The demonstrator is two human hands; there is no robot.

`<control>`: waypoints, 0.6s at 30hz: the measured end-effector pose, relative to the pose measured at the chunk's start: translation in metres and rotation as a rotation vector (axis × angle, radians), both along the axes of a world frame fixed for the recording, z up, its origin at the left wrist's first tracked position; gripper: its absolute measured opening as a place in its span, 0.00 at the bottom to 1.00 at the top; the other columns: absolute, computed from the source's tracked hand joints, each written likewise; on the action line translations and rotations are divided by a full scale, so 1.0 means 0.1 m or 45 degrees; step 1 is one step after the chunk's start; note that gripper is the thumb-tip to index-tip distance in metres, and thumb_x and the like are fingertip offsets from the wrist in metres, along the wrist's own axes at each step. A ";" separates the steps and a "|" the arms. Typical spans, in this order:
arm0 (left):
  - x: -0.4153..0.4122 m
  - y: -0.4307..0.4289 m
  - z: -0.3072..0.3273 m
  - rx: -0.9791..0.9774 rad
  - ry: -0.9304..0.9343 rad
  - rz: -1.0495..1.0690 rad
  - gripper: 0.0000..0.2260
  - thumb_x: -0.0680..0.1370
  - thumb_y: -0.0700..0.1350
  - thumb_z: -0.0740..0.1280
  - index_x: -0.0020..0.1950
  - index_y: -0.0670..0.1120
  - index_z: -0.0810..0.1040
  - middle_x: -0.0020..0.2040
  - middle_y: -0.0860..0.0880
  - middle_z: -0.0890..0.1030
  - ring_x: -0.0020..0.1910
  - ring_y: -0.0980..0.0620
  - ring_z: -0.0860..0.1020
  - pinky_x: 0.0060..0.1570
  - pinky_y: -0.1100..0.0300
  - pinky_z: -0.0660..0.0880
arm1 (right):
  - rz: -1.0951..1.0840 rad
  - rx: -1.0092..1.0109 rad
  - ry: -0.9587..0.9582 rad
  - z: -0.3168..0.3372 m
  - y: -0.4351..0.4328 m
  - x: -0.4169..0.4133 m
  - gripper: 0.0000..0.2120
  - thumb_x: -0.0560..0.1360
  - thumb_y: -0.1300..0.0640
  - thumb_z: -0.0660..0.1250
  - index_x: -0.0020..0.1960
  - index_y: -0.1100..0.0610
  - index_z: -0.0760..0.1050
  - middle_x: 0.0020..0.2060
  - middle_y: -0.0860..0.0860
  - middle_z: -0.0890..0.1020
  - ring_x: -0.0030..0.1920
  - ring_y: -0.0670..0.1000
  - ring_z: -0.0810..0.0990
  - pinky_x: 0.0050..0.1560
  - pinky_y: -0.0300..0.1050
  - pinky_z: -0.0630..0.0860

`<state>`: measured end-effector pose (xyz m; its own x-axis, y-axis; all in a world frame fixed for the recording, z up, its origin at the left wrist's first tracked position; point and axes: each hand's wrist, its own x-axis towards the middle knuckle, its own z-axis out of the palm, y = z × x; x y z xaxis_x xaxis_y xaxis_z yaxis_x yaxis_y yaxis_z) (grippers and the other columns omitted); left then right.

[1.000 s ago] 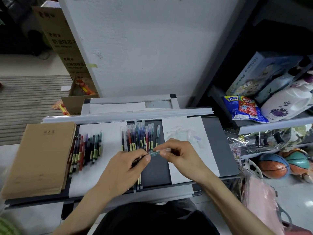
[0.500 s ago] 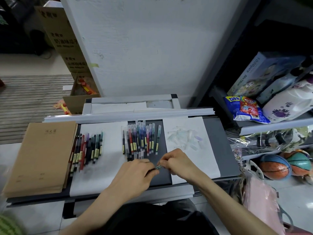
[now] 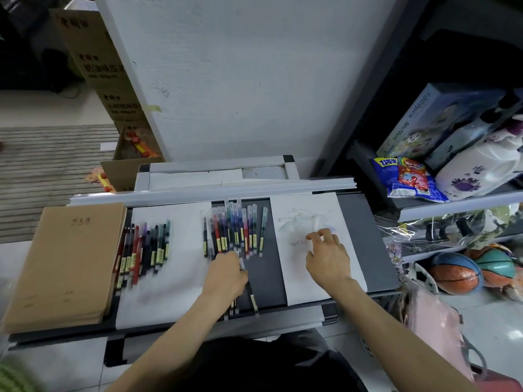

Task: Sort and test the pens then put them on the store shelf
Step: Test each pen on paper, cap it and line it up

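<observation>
On the dark worktop (image 3: 368, 244), the left hand (image 3: 226, 275) has its grip clamped round a dark pen (image 3: 252, 299). The right hand (image 3: 328, 260), grip apart, is over white paper (image 3: 305, 290) near clear caps (image 3: 300, 222).

Two rows of pens are counted, a left row (image 3: 144, 250) and a middle row (image 3: 235, 230), their pens too blurred to number. One dark pen (image 3: 252, 299) is gripped by the left hand (image 3: 226, 275). Two paper sheets (left sheet (image 3: 181, 278), right sheet (image 3: 297, 284)), one notebook stack (image 3: 65, 264) and two balls (orange ball (image 3: 455, 275), teal ball (image 3: 496, 267)) are seen.
</observation>
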<state>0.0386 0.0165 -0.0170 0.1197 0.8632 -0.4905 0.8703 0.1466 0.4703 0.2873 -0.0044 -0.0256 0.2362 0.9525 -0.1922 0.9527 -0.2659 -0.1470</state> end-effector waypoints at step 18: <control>-0.24 0.09 -0.02 0.196 0.005 -0.062 0.17 0.82 0.45 0.67 0.32 0.44 0.73 0.30 0.48 0.78 0.30 0.52 0.77 0.32 0.58 0.74 | -0.037 0.083 0.076 -0.15 0.07 0.20 0.19 0.80 0.68 0.58 0.66 0.56 0.77 0.60 0.54 0.79 0.50 0.59 0.81 0.41 0.46 0.71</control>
<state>0.0144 0.0260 -0.0194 0.1617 0.9215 -0.3533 0.8763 0.0306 0.4808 0.3073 0.0023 -0.0405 0.2539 0.9564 -0.1443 0.9337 -0.2813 -0.2214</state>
